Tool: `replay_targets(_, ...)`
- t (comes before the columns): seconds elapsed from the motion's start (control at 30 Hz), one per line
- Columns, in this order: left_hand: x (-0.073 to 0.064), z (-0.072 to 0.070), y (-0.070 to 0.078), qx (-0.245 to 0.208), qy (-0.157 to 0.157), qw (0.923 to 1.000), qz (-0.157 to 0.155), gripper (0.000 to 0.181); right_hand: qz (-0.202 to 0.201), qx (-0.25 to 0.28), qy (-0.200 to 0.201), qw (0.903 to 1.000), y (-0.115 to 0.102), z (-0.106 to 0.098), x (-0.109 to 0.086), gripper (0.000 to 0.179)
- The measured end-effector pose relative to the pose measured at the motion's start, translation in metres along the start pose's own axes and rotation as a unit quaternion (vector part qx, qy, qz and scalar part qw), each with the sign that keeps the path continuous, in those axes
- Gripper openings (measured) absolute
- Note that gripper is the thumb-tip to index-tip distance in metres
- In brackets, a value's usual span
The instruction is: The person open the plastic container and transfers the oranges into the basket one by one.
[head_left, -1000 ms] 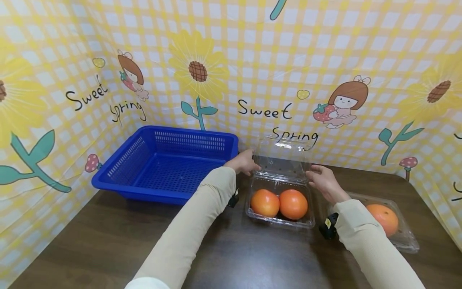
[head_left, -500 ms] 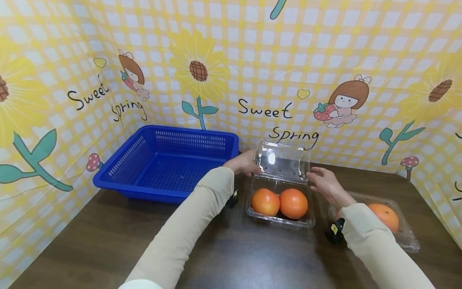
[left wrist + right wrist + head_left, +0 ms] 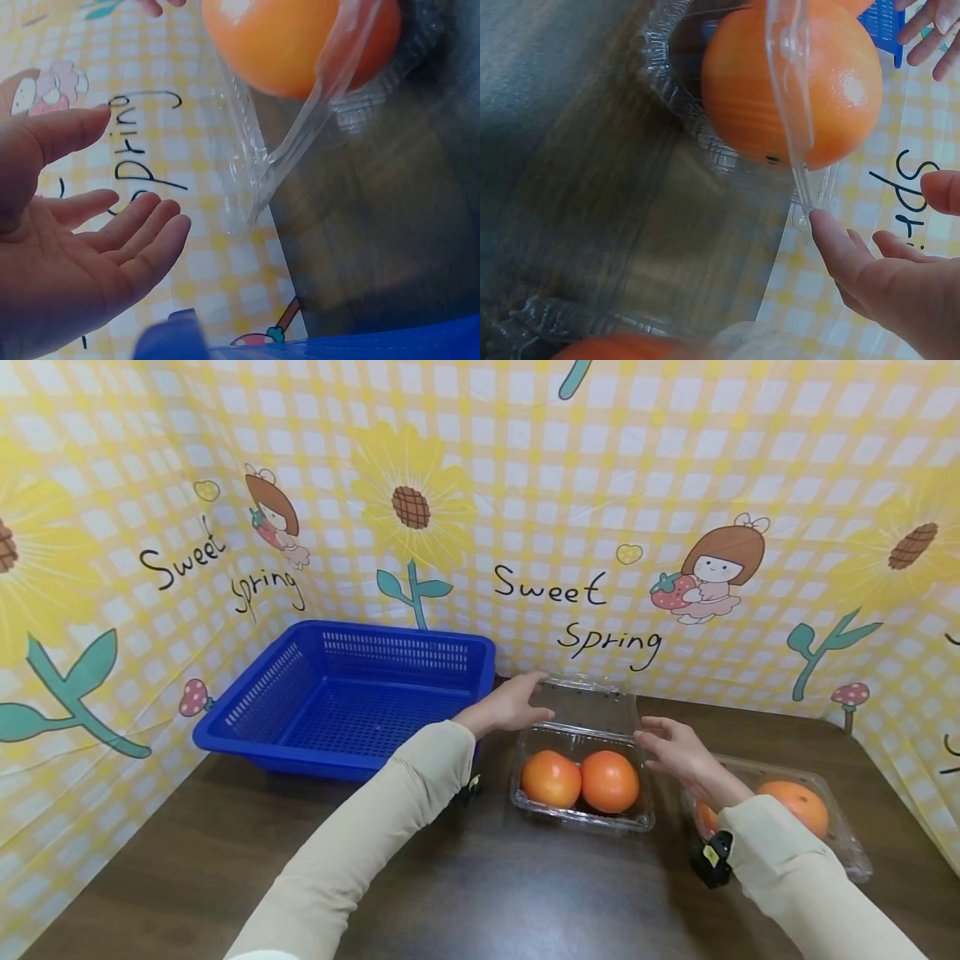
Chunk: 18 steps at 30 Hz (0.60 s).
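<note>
A clear plastic clamshell box [image 3: 585, 820] stands on the table with its lid [image 3: 588, 708] folded back toward the wall. Two oranges, a left one [image 3: 551, 779] and a right one [image 3: 611, 782], sit side by side in its base. My left hand [image 3: 506, 703] is beside the lid's left edge, fingers loosely extended; the left wrist view shows that hand [image 3: 97, 225] apart from the plastic, holding nothing. At the box's right side, near the hinge, is my right hand [image 3: 686, 760]. In the right wrist view an outstretched fingertip [image 3: 826, 229] meets or nearly meets the box's clear corner.
A blue perforated basket [image 3: 247, 753] stands on the left, close to the back wall. A second clear box [image 3: 851, 852] lies at the right with oranges [image 3: 797, 806] in it, partly hidden by my right arm. Checked yellow cloth [image 3: 480, 502] backs the brown table [image 3: 510, 893].
The lid has tipped farther back, from raised to lying low behind the base. My left hand has come off it and drawn left; my right hand has shifted slightly down and right.
</note>
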<state>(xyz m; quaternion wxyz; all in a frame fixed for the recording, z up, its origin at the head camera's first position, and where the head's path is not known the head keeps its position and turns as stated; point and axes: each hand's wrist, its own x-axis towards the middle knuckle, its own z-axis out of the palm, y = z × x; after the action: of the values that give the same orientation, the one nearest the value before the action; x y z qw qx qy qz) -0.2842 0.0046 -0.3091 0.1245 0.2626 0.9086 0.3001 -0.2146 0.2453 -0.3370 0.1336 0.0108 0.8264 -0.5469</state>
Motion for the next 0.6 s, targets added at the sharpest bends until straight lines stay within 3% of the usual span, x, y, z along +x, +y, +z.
replay_targets(0.3,-0.017,0.01,0.005,-0.003,0.029,0.9988,0.04,0.06,-0.013,-0.031,-0.005,0.9994,0.003,0.003,-0.009,0.054)
replay_targets(0.47,-0.027,0.016,0.006,-0.011,0.054,0.9951,0.082,0.057,-0.016,-0.042,-0.007,0.999,0.007,0.004,-0.013,0.052)
replay_targets(0.6,-0.034,0.021,0.006,-0.025,0.073,0.9923,0.097,0.055,-0.02,-0.046,-0.005,0.9987,0.011,0.005,-0.015,0.051)
